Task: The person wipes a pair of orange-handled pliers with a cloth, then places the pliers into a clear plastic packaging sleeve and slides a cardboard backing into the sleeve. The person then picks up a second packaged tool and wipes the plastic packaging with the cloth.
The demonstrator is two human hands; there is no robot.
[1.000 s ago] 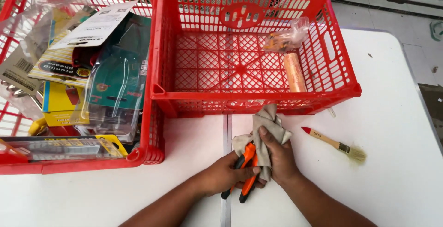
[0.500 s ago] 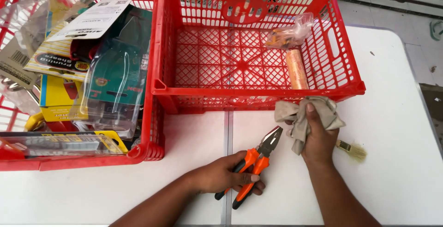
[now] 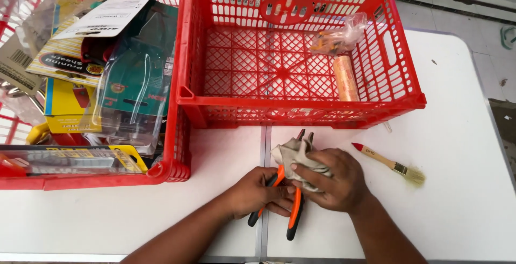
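Near the front edge of the white surface (image 3: 457, 135), right over its centre seam, both hands are busy on a pair of pliers (image 3: 293, 199). Left hand (image 3: 257, 191) is curled shut around the orange-and-black handles, pinning the tool flat. Right hand (image 3: 336, 181) is closed over a crumpled grey-beige cloth (image 3: 294, 154), pressing it against the upper half of the pliers, and the dark metal tips peek out just beyond the rag on the far side.

Those pliers look like a dense, rigid thing, steel at the head, so likely weighty for their size. The dipped grips look rubbery and tacky, clearly the place to hold; the bare metal end would be slicker, and the pivot could pinch. The cloth is the opposite: soft, limp, light, bunching into folds wherever it is squeezed.

Just right of the hands lies a small paintbrush (image 3: 388, 162), pale wooden handle with a red tip, blond bristles splayed. Beyond the hands sits a red plastic crate (image 3: 408, 100) with lattice walls, holding a roll of amber tape (image 3: 345, 78) and a small crinkled clear bag (image 3: 338, 35) on its right side. Left, a second red crate (image 3: 172, 170) is heaped with glossy blister packs and carded tools (image 3: 129, 81), hard clear plastic over card.
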